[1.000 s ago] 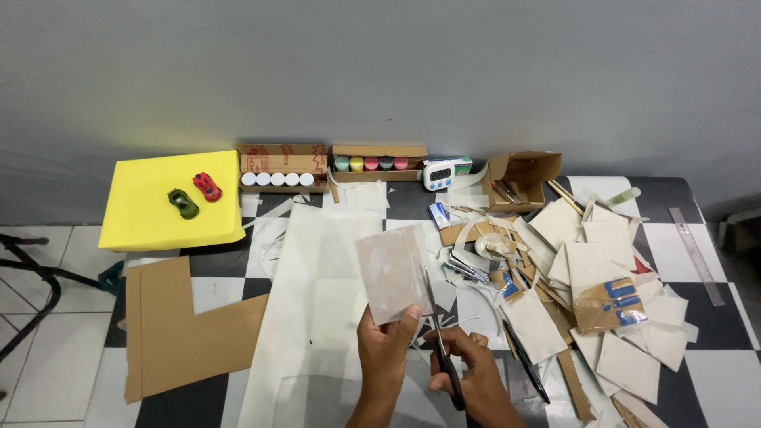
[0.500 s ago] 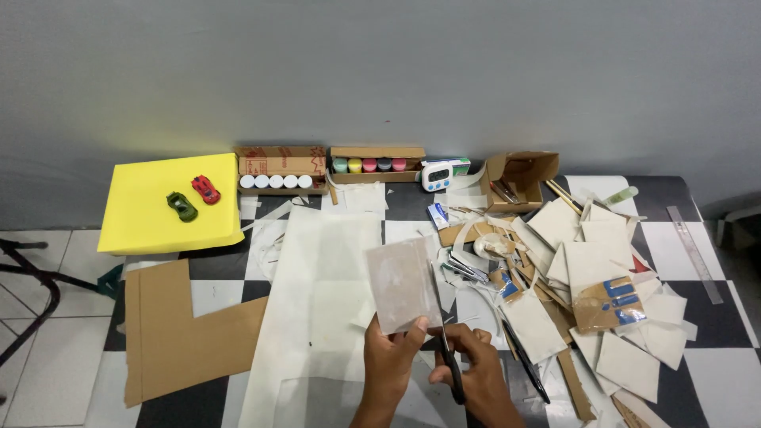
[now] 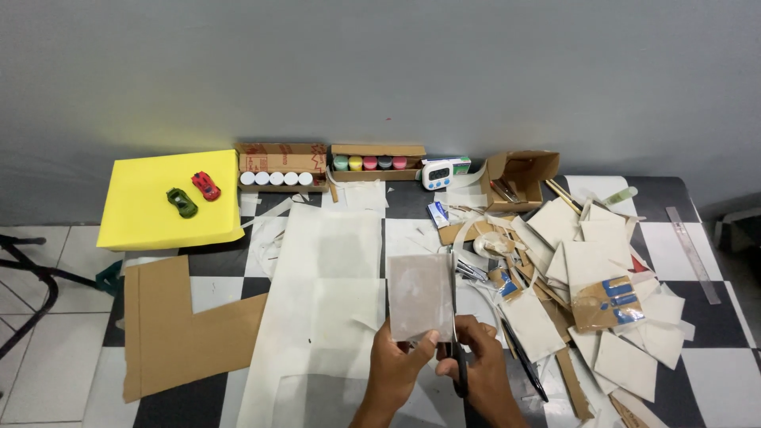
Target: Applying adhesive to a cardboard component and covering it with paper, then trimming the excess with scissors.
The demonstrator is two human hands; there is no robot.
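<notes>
Checkered worktop (image 3: 682,372) strewn with paper offcuts. 1 yellow board (image 3: 143,210) carrying 2 toy cars (image 3: 194,194). 1 brown L-shaped cardboard (image 3: 178,325). 5 white-capped jars (image 3: 276,178), 4 paint pots (image 3: 370,163). 1 grey card (image 3: 420,296) held upright at centre, long axis pointing away, bottom edge pinched by left hand (image 3: 396,368). Right hand (image 3: 483,372) closed around scissors (image 3: 457,349), blades along card's right edge.

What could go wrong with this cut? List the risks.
1. The left hand pinches the grey card piece right beside the scissors that the right hand works, so the thumb may get nicked.
2. Held only at its bottom edge, the card could flex and the cut wander.
</notes>
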